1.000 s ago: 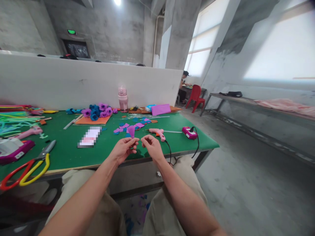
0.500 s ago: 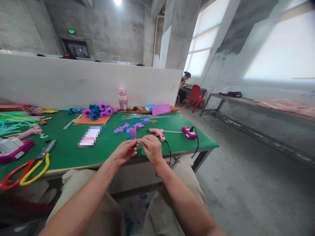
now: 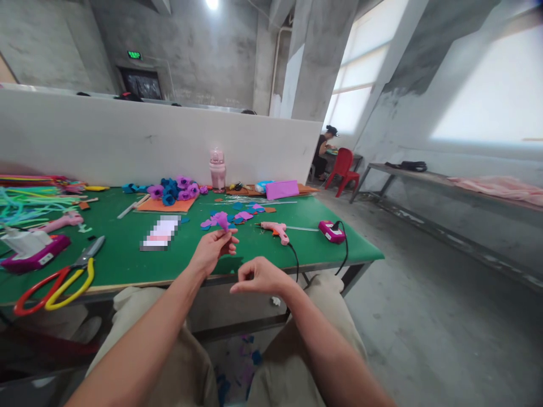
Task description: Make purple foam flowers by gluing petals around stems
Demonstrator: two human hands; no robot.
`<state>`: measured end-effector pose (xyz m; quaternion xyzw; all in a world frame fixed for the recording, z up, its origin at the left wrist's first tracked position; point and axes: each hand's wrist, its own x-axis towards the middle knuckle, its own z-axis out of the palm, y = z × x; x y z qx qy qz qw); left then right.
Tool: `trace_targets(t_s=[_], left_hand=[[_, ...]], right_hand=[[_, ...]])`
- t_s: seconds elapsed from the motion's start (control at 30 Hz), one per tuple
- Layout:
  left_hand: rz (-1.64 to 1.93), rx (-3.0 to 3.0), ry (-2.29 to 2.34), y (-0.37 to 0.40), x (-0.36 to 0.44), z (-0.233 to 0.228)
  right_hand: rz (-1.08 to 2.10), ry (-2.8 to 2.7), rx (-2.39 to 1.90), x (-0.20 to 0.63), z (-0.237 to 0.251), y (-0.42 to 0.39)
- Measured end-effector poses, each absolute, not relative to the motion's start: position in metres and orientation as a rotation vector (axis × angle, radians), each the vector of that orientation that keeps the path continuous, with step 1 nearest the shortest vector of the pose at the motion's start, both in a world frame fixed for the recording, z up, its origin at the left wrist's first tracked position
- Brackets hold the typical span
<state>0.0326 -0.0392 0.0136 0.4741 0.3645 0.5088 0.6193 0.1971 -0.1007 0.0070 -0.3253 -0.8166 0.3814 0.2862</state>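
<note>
Two hands: left hand (image 3: pixel 212 251) pinches purple petal (image 3: pixel 222 220); right hand (image 3: pixel 258 277) loosely curled, holding nothing.
Table edge (image 3: pixel 178 279): just beneath both.
Nearby: glue gun (image 3: pixel 275 228), scissors (image 3: pixel 63 277).

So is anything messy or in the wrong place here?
Yes. Blue and purple scraps lie on the floor between the person's knees, under the table. The left hand pinches a purple petal; the right hand is empty. Nothing looks broken.
</note>
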Motion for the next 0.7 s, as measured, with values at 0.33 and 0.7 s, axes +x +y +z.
trace_targets(t_s=[0.33, 0.7], left_hand=[[1.203, 1.128, 0.796, -0.041, 0.031, 0.02], [1.259, 1.243, 0.84, -0.05, 0.046, 0.012]], right_hand=[[1.028, -2.238, -0.74, 0.202, 0.017, -0.107], [0.662, -1.401, -1.092, 0.188, 0.001, -0.072]])
